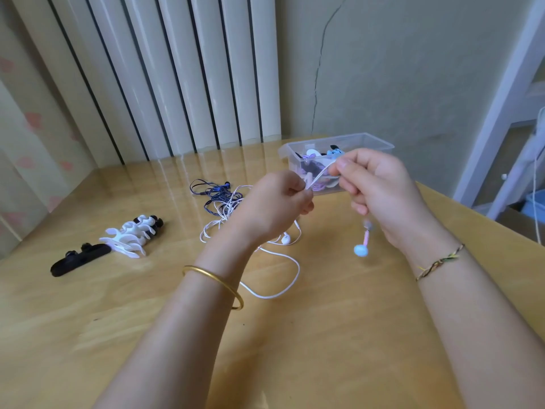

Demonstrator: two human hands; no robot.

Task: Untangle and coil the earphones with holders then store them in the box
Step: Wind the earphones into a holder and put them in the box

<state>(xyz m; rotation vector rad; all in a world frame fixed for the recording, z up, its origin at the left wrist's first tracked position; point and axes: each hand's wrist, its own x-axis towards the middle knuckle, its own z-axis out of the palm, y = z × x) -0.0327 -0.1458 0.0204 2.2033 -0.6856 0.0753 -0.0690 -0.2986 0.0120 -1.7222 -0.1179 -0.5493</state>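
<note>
The left hand (275, 203) covers part of the white cable (267, 297); the pink earphone cable (365, 239) blurs grey below the right hand (380, 187).

No text, label, brand or number can be read anywhere in the scene. The clear box (380, 143) at the far right, the white holders (129, 237) and black holder (79, 259) at the left, and the earphones (361, 250) carry no legible marking.

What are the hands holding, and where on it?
Left hand and right hand each pinch a thin earphone cord, stretched between them; a blue earbud dangles below the right hand.
</note>
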